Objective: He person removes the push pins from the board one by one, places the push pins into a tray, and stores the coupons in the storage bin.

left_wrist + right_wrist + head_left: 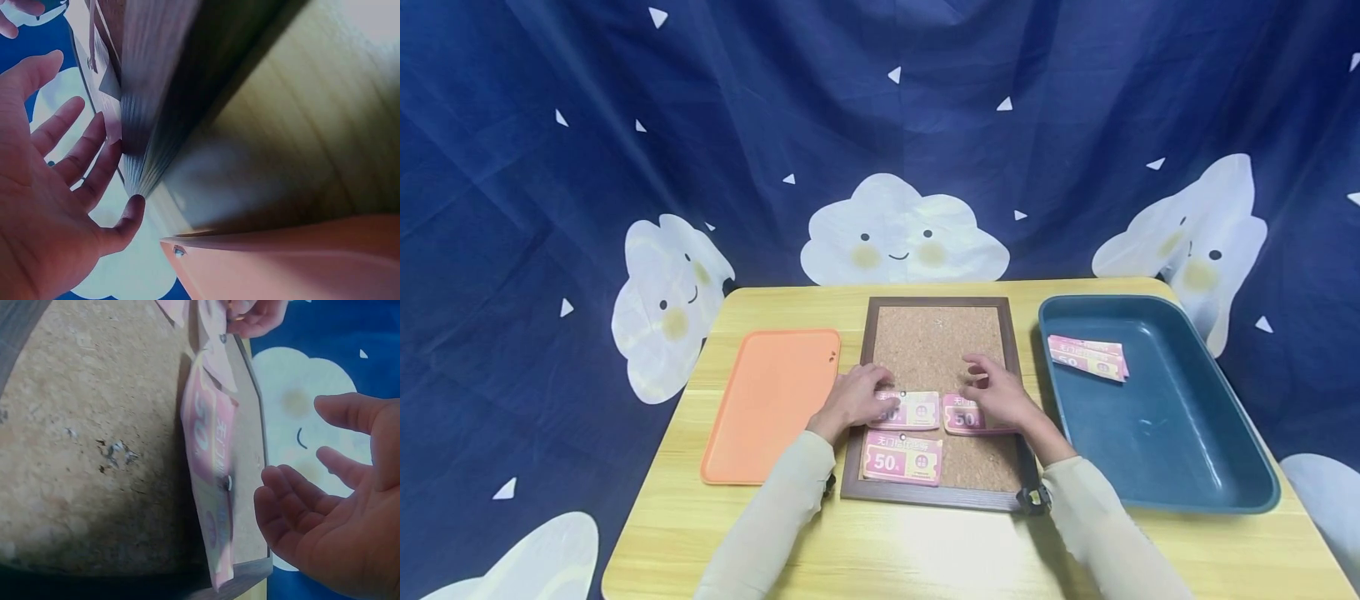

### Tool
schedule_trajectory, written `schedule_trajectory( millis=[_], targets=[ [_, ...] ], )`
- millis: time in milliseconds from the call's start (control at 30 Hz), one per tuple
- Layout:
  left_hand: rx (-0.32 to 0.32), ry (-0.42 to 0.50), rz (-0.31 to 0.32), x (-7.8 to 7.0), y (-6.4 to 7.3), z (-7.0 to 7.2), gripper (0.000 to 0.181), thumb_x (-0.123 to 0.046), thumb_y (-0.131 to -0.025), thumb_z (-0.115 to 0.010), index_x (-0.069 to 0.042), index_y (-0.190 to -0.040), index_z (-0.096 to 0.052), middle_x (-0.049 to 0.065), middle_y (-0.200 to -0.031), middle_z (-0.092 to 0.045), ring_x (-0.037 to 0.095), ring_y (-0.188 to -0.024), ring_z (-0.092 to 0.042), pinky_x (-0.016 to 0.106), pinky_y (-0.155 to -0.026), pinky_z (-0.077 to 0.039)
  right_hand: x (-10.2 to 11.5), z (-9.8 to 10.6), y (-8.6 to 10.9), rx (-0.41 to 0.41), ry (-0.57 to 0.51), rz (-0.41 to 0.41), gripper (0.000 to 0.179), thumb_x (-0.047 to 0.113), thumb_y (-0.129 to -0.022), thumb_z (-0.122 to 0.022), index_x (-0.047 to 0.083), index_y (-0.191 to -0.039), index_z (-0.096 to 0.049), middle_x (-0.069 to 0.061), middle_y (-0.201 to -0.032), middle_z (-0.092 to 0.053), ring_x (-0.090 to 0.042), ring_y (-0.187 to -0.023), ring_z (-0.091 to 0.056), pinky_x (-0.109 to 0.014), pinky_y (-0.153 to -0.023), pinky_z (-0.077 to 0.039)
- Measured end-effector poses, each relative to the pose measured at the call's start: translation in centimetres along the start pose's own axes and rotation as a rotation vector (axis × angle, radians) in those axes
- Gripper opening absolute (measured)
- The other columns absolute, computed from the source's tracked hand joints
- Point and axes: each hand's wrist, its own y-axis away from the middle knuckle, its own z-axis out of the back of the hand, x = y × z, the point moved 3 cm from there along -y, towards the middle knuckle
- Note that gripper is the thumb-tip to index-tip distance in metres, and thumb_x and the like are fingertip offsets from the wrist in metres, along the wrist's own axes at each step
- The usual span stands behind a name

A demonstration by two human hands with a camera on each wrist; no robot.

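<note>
A cork board (936,350) in a dark wooden frame lies on the table with three pink coupons on it. My left hand (853,396) is at the board's left side, fingertips over the left end of the middle-row coupon (921,412). In the left wrist view its fingers are spread and the little finger is at the frame edge. My right hand (1003,396) hovers with loosely bent fingers above the right coupon (206,444), apart from it. A small pin head (229,482) shows at that coupon's edge. The third coupon (904,458) lies at lower left.
An orange tray (775,404) lies left of the board. To the right stands a dark teal bin (1157,442) with several more coupons (1088,358) inside. A blue curtain (760,100) with clouds hangs behind the wooden table (925,546).
</note>
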Motion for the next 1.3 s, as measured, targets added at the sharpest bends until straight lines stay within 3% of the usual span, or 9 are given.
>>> schedule_trajectory(
  millis=[300, 533, 1033, 1300],
  targets=[
    [0.002, -0.045, -0.021, -0.5, 0.3, -0.1, 0.047, -0.053, -0.078, -0.066, -0.027, -0.117, -0.065, -0.005, -0.122, -0.062, 0.018, -0.109, -0.054, 0.041, -0.089, -0.041, 0.2, -1.1, 0.0, 0.016, 0.045, -0.019, 0.058, 0.017, -0.086, -0.067, 0.013, -0.14, -0.047, -0.02, -0.132, -0.057, -0.04, -0.119, -0.057, -0.054, -0.099, -0.044],
    [-0.004, -0.065, -0.032, -0.9, 0.1, -0.5, 0.045, -0.05, -0.078, -0.066, -0.026, -0.116, -0.065, -0.006, -0.117, -0.062, 0.016, -0.103, -0.054, 0.037, -0.083, -0.038, 0.2, -2.3, -0.3, 0.02, 0.072, 0.042, 0.051, 0.015, -0.085, -0.069, 0.01, -0.133, -0.054, -0.02, -0.124, -0.062, -0.037, -0.112, -0.062, -0.052, -0.095, -0.047],
    [-0.032, -0.092, -0.013, -1.3, 0.1, -0.8, 0.035, -0.042, -0.081, -0.065, -0.025, -0.112, -0.067, -0.005, -0.115, -0.062, 0.018, -0.107, -0.054, 0.04, -0.085, -0.039, 0.7, -4.4, -0.7, 0.004, 0.123, 0.027, 0.047, 0.009, -0.076, -0.074, 0.018, -0.12, -0.063, -0.008, -0.115, -0.069, -0.026, -0.107, -0.066, -0.046, -0.093, -0.049],
    [-0.043, -0.114, -0.012, -1.6, -0.4, -1.2, 0.031, -0.039, -0.082, -0.065, -0.027, -0.111, -0.068, -0.005, -0.117, -0.061, 0.019, -0.112, -0.053, 0.041, -0.088, -0.04, 0.8, -4.9, -1.1, 0.009, 0.193, 0.038, 0.047, 0.011, -0.071, -0.077, 0.02, -0.116, -0.065, 0.001, -0.096, -0.064, -0.016, -0.093, -0.059, -0.033, -0.077, -0.046]
  ],
)
